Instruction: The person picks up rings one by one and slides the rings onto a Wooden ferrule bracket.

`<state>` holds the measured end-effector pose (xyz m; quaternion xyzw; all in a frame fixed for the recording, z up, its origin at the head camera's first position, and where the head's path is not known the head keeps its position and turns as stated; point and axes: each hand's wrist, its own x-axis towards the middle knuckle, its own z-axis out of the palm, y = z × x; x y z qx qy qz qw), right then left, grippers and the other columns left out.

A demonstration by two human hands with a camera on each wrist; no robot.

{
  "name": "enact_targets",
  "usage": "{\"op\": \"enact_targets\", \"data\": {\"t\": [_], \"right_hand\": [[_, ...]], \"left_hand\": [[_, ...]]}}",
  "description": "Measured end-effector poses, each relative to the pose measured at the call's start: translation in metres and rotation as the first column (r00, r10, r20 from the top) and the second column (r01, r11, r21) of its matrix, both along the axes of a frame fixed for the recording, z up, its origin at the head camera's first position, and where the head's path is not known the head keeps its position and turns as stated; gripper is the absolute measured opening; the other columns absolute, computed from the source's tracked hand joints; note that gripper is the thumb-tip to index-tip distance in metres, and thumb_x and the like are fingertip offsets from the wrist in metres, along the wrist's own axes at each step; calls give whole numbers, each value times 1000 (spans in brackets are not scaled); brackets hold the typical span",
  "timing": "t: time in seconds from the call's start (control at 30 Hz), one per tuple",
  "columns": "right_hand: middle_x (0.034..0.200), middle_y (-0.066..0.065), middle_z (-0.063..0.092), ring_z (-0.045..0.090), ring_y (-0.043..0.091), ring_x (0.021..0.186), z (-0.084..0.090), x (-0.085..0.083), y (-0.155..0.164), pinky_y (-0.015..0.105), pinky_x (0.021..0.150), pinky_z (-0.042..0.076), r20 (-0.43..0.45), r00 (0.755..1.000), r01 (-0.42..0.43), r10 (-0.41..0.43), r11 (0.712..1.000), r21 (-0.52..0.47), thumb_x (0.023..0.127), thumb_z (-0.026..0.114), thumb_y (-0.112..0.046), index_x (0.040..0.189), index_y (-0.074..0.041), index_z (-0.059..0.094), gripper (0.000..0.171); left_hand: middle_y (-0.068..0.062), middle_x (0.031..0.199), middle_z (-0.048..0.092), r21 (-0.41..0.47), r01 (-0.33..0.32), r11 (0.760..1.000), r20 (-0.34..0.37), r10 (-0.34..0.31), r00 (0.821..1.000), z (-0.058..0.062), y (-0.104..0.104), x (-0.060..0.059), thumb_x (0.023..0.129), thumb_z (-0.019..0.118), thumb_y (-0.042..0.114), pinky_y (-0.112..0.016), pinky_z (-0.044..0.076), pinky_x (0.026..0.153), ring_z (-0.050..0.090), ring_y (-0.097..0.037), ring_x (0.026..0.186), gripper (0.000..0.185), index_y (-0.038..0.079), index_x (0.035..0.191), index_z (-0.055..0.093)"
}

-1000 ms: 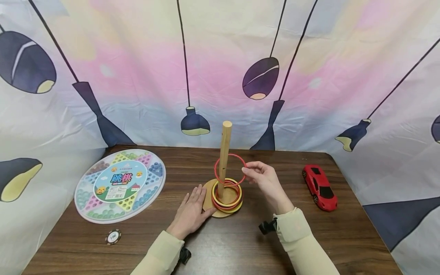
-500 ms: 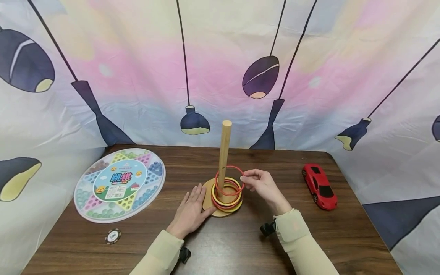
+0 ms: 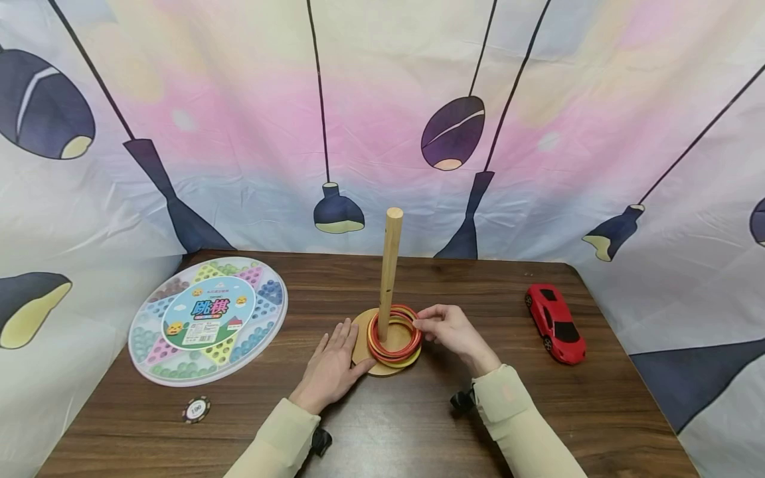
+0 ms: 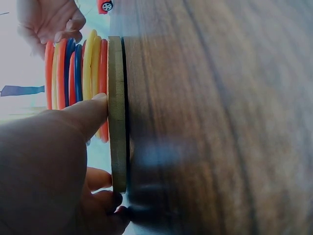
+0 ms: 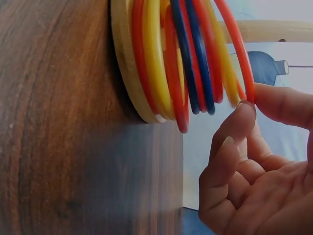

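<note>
Right at the middle of the wooden table (image 3: 418, 431), we see the top red ring (image 3: 396, 317) resting on the stack of rings (image 3: 394, 352) around the wooden peg (image 3: 390, 272), which stands upright on its round wooden base (image 3: 362, 340). Our right hand (image 3: 452, 332) sits just right of the stack, its curled thumb and forefinger pinching the right rim of that ring; the right wrist view shows the fingertips (image 5: 244, 115) meeting on the outermost red ring (image 5: 234, 49), with yellow, blue and red rings packed between it and the base (image 5: 124, 58). Our left hand (image 3: 331, 368) lies flat on the table at the near left of the base, fingers straight and touching its edge. In the left wrist view the thumb (image 4: 88, 115) presses against the rim of the base (image 4: 116, 112), with the ring stack (image 4: 73, 73) beyond it and the right hand (image 4: 49, 19) at the far side.

Further out, a round Chinese checkers board (image 3: 208, 322) lies at the left of the table, and a small poker chip (image 3: 196, 410) lies near it, closer to us. A red toy car (image 3: 556, 324) stands well apart at the right. A backdrop printed with hanging lamps (image 3: 382, 119) closes the far side and both flanks.
</note>
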<state>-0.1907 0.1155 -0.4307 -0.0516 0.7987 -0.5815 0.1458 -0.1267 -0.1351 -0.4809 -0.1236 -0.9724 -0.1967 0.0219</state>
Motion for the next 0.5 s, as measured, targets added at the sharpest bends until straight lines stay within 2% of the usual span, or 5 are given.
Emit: {"op": "enact_targets", "data": {"t": [0.17,0.27,0.5], "right_hand": [[73,4,65,60,38,75,-1,1,0,37,61,48,5,1000,4,-4,1000,13,87,72,-16,102,-1,68,22],[74,4,66,60,41,77,-2,2,0,36,60,48,-2,1000,7,-7,1000,2,87,72,-16,103,-1,68,22],[82,7,66,60,28,70,-4,2,3,38,61,49,2,1000,22,-22,1000,18,89,71,-20,103,-2,69,22]], "left_hand": [[-23,154,30,0,-1,1000,-3,1,1000,1,1,0,94,57,51,-54,23,114,27,-36,143,81,-6,147,36],[-23,154,30,-1,-3,1000,1,3,1000,0,1,0,94,58,51,-54,22,114,26,-36,143,81,-6,147,36],[-23,154,30,-1,-7,1000,1,7,1000,0,1,0,93,58,51,-53,22,114,27,-36,143,81,-5,147,36]]}}
